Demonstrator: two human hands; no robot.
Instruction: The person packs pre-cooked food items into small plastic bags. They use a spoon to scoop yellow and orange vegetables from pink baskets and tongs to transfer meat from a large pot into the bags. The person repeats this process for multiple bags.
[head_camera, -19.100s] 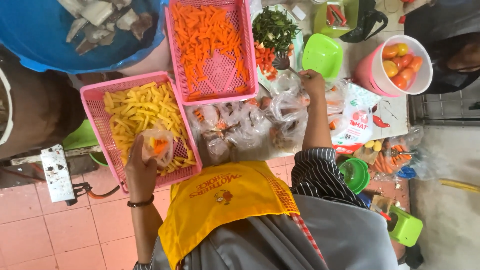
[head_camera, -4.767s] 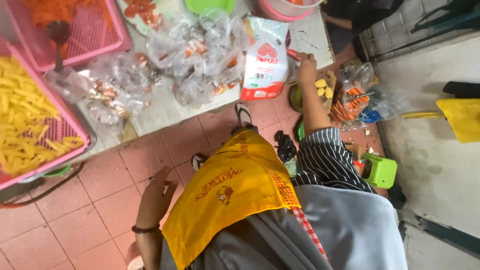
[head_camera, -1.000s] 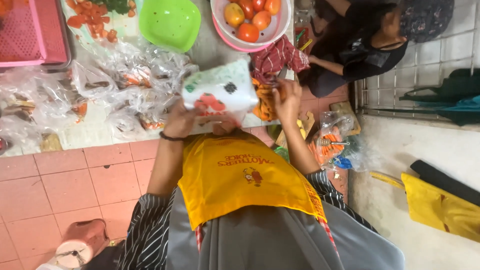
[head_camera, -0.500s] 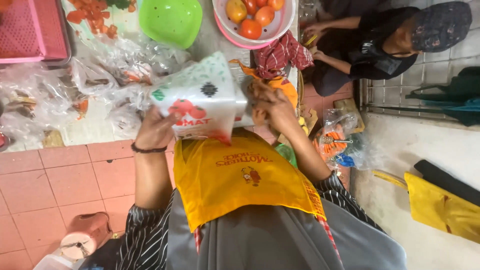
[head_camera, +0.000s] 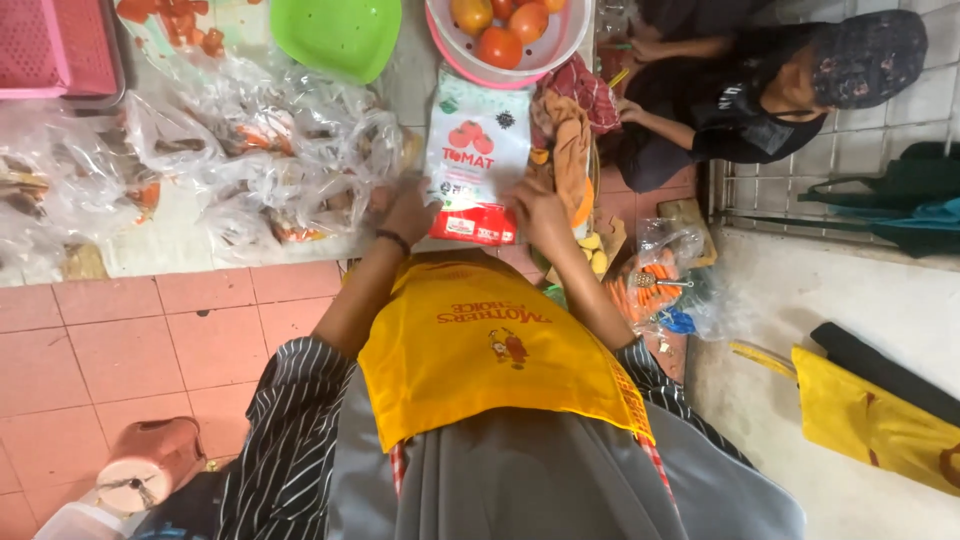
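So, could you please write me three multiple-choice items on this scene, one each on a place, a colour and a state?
1. Where does the white pouch with tomato pictures lie?
A. on the floor tiles
B. on the counter, just below the tomato bowl in the picture
C. inside the pink basket

2. What colour is the empty bowl?
A. green
B. blue
C. yellow

3. How do the left hand and right hand stand?
A. both in the air
B. one at each lower corner of the pouch
C. both in the bowl

Answers: B, it lies flat there; A, it is bright green; B, they flank its red end.
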